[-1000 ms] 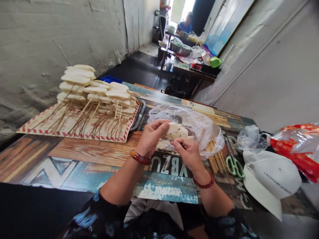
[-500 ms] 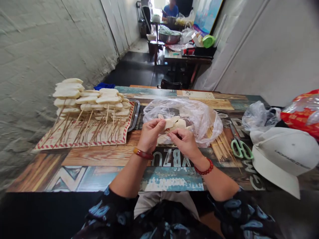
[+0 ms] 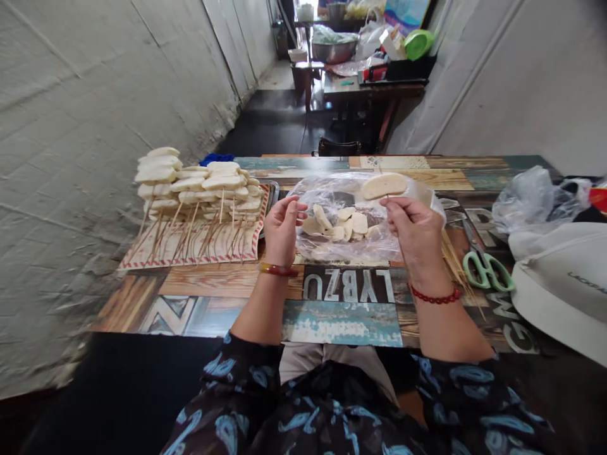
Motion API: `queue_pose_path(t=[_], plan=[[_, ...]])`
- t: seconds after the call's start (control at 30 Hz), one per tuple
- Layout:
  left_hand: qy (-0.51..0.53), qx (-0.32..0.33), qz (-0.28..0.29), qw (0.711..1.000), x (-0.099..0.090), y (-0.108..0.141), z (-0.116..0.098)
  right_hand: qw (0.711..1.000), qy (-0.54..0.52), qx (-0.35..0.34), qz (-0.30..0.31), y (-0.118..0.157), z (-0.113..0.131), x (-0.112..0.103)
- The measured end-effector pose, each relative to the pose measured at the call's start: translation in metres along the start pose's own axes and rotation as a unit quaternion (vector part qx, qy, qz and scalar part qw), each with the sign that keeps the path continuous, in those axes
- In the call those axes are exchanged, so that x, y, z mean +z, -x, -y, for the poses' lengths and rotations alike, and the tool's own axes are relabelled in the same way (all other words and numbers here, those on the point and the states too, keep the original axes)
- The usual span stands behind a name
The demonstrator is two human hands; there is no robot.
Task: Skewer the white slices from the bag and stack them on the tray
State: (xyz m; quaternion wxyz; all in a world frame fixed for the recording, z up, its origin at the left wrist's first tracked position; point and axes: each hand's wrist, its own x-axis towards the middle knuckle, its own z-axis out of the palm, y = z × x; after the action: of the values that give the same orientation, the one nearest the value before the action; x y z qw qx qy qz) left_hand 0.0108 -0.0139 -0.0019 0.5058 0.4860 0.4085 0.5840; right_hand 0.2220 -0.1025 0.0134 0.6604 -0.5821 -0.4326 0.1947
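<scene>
My right hand (image 3: 411,230) pinches a thin stick that carries a pale oval slice (image 3: 384,186), held up over the right part of the clear plastic bag (image 3: 327,183). Left of the bag's middle, my left hand (image 3: 283,230) is raised with its fingers apart and nothing in it. Several pale slices (image 3: 359,222) lie on the bag between my hands. On the left, many skewered slices (image 3: 225,182) are piled up, their sticks pointing toward me over a paper with a red striped edge (image 3: 199,254).
Loose skewers (image 3: 454,256) lie right of the bag, beside green-handled scissors (image 3: 488,270). A white cap (image 3: 559,278) and a crumpled plastic bag (image 3: 524,201) are at the far right. Beyond the table, another table holds a metal bowl (image 3: 334,50).
My hands have moved apart. The slice on its stick has come up to the right in my right hand, and my left hand has let go. The view has shifted.
</scene>
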Motion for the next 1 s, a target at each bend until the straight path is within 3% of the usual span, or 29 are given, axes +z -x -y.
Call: queue_pose_path(t=[0.13,0.27,0.33,0.43,0.63,0.73,0.8,0.9,0.93,1.0], plan=[[-0.182,0.075,0.029,0.98,-0.001,-0.001,0.012,1.0,-0.012,-0.016,0.024,0.001,0.0,0.002],[-0.437,0.154,0.085,0.882,-0.003,-0.003,0.02,0.999,-0.013,-0.02,0.032,-0.001,0.001,0.003],[-0.506,0.169,0.096,0.84,-0.002,-0.005,0.02,0.999,-0.015,-0.022,0.027,-0.003,0.001,0.002],[-0.556,0.17,0.097,0.808,0.005,-0.013,0.016,0.999,-0.031,-0.023,0.013,-0.006,-0.001,0.001],[-0.63,0.098,0.136,0.758,0.023,-0.037,0.015,0.999,-0.037,-0.03,0.026,-0.007,-0.004,0.004],[-0.591,0.097,0.135,0.789,0.027,-0.039,0.02,0.998,-0.037,-0.033,0.036,-0.005,-0.002,0.006],[-0.5,0.075,0.131,0.853,0.027,-0.035,0.022,0.998,-0.037,-0.034,0.038,-0.005,-0.001,0.005],[-0.257,0.009,0.114,0.96,0.024,-0.025,0.018,0.998,-0.044,-0.037,0.039,-0.004,0.001,0.005],[-0.168,-0.021,0.117,0.979,0.023,-0.021,0.014,0.997,-0.047,-0.038,0.042,-0.004,0.001,0.005],[-0.027,-0.09,0.139,0.986,0.02,-0.014,0.004,0.997,-0.048,-0.035,0.048,-0.003,0.002,0.005]])
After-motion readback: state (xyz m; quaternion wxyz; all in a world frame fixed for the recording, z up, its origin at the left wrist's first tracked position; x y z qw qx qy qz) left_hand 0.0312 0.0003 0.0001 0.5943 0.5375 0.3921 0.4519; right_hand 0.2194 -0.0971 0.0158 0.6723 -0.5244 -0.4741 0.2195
